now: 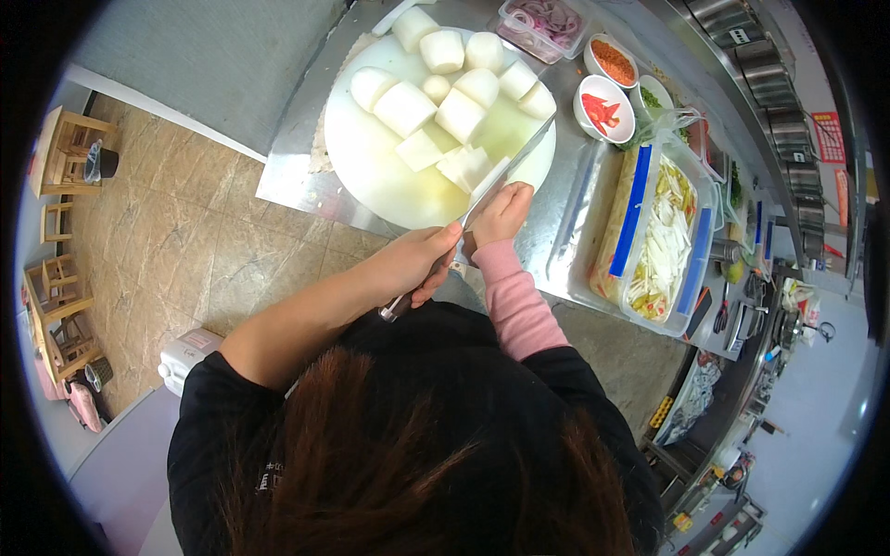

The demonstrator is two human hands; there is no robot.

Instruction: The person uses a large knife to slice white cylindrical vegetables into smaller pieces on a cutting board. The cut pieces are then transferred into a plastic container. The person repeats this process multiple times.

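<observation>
My left hand (421, 260) grips the dark handle of a large kitchen knife (511, 169), its blade slanting up to the right over a round white cutting board (361, 177). On the blade's right side my right hand (502, 210), in a pink sleeve, is curled close against it. Whatever those fingers may hold is hidden. Flat white slices (464, 167), apparently of peeled radish, lie left of the blade, one leaning against it. Farther back on the board stand several thick peeled white radish chunks (405, 109), some with rounded ends.
A steel worktop (299, 174) carries the board. To the right stand a clear lidded-style tub (664, 243) of shredded white vegetable, bowls of red slices (603, 110) and orange bits (612, 62), and a box of sliced onion (546, 24). A white jerrycan (188, 358) sits at left.
</observation>
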